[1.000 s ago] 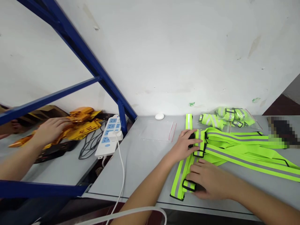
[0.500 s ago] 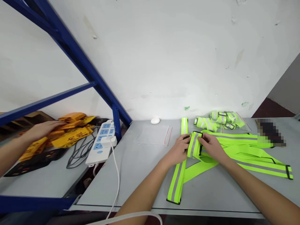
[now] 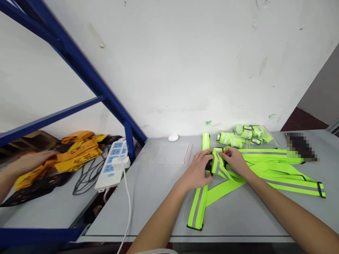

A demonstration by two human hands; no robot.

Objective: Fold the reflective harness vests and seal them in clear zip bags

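A neon yellow-green reflective strap harness (image 3: 280, 183) with grey stripes and black buckles is spread over the grey table. My left hand (image 3: 196, 171) is closed at a black buckle where the straps cross, its fingertips partly hidden behind the folded strap. Pinched between the fingers of my right hand (image 3: 234, 159) is the edge of that folded reflective strap (image 3: 217, 162). One strap end hangs toward the table's front edge and another points at the wall; the rest fans out to the right.
Clear bags of rolled reflective straps (image 3: 245, 135) lie by the wall. A flat zip bag (image 3: 172, 153) and white rounded object (image 3: 173, 137) are left of the straps. A power strip (image 3: 112, 165) stands beside the blue frame (image 3: 97, 81). Another person's hand (image 3: 34, 162) touches orange cloth bands (image 3: 79, 151).
The strap fold between my hands has shifted and twisted slightly. My left thumb has come away from it. The other person's hand has moved left, and the view has shifted a little.
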